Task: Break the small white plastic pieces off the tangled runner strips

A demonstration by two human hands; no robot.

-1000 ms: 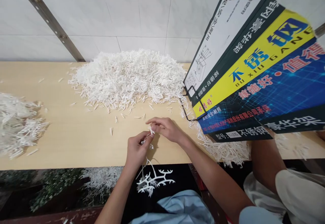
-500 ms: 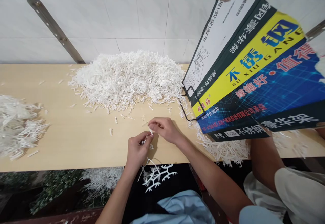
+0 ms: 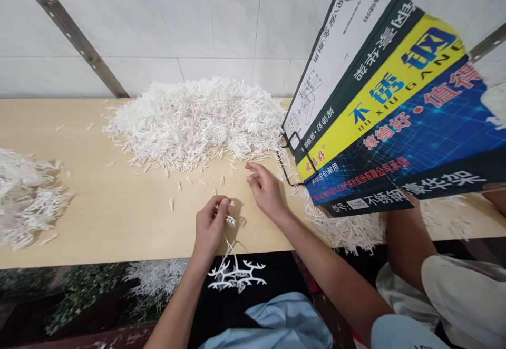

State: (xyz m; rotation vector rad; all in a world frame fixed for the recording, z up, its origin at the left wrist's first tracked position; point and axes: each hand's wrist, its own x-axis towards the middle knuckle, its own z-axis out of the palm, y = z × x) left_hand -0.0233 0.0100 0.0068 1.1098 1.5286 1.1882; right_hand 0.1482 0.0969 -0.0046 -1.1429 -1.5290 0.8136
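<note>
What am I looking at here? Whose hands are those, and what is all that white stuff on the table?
The picture comes from a camera worn on a person's head, looking down at their own two bare hands. The left hand pinches a white plastic branching frame that hangs over the edge of the long pale wooden table. The right hand is open above the table, near the big heap of small white plastic sticks. A smaller white pile lies at the left edge. On the right, a blue, yellow and white printed cardboard box leans over the table. Another person's arm shows below it.
</note>
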